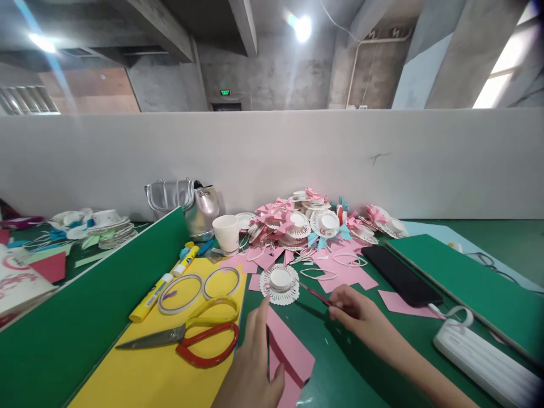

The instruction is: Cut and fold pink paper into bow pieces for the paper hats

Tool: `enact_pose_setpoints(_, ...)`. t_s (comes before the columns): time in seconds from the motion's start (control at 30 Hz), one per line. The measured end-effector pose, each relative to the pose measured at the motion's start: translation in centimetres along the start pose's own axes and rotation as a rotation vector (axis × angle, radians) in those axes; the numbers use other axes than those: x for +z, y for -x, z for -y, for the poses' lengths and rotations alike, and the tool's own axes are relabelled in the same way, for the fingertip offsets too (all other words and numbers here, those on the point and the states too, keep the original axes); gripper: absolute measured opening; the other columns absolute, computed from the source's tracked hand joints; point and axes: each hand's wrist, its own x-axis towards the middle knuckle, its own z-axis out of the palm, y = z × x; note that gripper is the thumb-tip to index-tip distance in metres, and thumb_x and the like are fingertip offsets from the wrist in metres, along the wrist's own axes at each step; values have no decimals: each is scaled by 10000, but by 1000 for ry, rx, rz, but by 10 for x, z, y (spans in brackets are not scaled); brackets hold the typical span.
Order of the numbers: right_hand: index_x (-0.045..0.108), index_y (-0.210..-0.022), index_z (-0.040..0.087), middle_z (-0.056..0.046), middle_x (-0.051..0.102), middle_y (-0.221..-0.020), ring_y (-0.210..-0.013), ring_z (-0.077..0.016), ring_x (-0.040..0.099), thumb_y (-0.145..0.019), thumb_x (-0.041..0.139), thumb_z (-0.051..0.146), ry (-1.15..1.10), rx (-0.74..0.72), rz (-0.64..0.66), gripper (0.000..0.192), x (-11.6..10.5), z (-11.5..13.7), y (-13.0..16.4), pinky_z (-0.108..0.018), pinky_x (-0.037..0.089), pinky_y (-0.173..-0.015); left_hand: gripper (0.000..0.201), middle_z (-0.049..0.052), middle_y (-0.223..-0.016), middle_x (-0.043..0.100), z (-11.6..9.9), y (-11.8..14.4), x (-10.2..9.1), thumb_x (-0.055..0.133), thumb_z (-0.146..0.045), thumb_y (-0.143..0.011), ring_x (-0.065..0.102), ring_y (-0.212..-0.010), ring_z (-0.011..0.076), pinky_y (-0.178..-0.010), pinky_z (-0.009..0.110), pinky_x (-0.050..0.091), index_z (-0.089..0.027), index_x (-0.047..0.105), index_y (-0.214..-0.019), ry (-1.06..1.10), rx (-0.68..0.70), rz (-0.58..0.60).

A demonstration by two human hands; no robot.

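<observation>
Your left hand (254, 362) lies flat, fingers loose and gripping nothing, with its index fingertip reaching toward the paper hat (279, 284). It rests on the pink strip (288, 347), which lies on the green mat (365, 368) just right of the yellow sheet (170, 362). Your right hand (355, 310) pinches a thin dark pink stick (315, 294) that points up-left, its tip just beside the hat's fringed brim. The hat sits upright on the mat, near both hands. Scissors (187, 335) with yellow and red handles lie on the yellow sheet, with two rings (199, 289) and a glue stick (151, 297) behind them. A phone (399, 276) lies to the right, and a pile of finished hats (314, 224) sits by the wall.
</observation>
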Motion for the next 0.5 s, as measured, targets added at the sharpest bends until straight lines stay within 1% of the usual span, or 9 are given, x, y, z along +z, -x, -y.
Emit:
enact_pose_setpoints(0.03, 496, -753, 196, 29, 555, -607, -554, -129, 520, -713, 527, 287, 64, -10, 0, 104, -5, 0, 4, -234, 371, -497, 770, 197, -1225, 401, -2, -1, -2, 459, -87, -630, 595, -769, 221, -532, 260, 461, -205, 132, -1317, -131, 61, -39)
enact_pose_setpoints(0.07, 516, -781, 195, 22, 558, -627, -575, -139, 529, -719, 524, 289, 116, -15, -1, 113, -9, 0, 7, -243, 385, -512, 709, 194, -1249, 383, -3, -2, -4, 457, -82, -640, 584, -837, 253, -559, 283, 467, -213, 223, -1297, -259, 120, -80)
enact_pose_setpoints(0.13, 552, -824, 193, 3, 576, -673, -624, -157, 546, -728, 522, 289, 173, -20, 4, 139, -14, 1, 11, -256, 409, -545, 522, 182, -1227, 432, -7, -7, -7, 441, -67, -695, 549, -930, 288, -644, 348, 467, -205, 402, -1197, -445, 305, -123)
enact_pose_setpoints(0.2, 581, -817, 188, -16, 597, -716, -675, -169, 559, -723, 534, 281, 169, -30, 6, 140, -16, 2, 11, -256, 429, -578, 305, 156, -1129, 532, -9, -14, -6, 424, -66, -767, 524, -970, 282, -733, 391, 441, -176, 521, -1035, -507, 558, -90)
enact_pose_setpoints(0.23, 591, -798, 184, -21, 603, -727, -689, -171, 563, -717, 544, 274, 150, -36, 3, 130, -16, 2, 11, -252, 436, -589, 219, 132, -1051, 578, -9, -18, -4, 421, -76, -796, 531, -945, 262, -748, 381, 436, -162, 551, -949, -508, 656, -42)
enact_pose_setpoints(0.27, 597, -780, 180, -24, 606, -734, -697, -170, 565, -709, 553, 266, 128, -41, 5, 120, -17, 2, 10, -247, 441, -596, 165, 108, -940, 612, -9, -22, -2, 425, -84, -809, 550, -871, 235, -723, 354, 442, -147, 565, -871, -500, 716, 16)
enact_pose_setpoints(0.3, 603, -764, 176, -25, 607, -737, -698, -168, 567, -702, 562, 256, 112, -46, 18, 110, -18, 1, 11, -243, 444, -597, 146, 84, -835, 620, -9, -26, 1, 432, -83, -811, 556, -784, 210, -675, 326, 448, -136, 568, -812, -491, 728, 66)
enact_pose_setpoints(0.37, 620, -741, 171, -27, 605, -736, -680, -161, 565, -691, 576, 238, 118, -57, 81, 95, -22, 1, 13, -239, 439, -580, 142, 55, -721, 594, -7, -33, 5, 446, -66, -798, 529, -670, 183, -588, 294, 439, -126, 567, -756, -467, 663, 112)
enact_pose_setpoints(0.5, 672, -716, 184, -23, 602, -712, -628, -144, 545, -676, 612, 218, 240, -88, 286, 80, -29, 3, 23, -235, 408, -551, 141, 48, -750, 577, -7, -41, 7, 476, -45, -765, 505, -699, 179, -602, 287, 424, -134, 579, -733, -349, 411, 80)
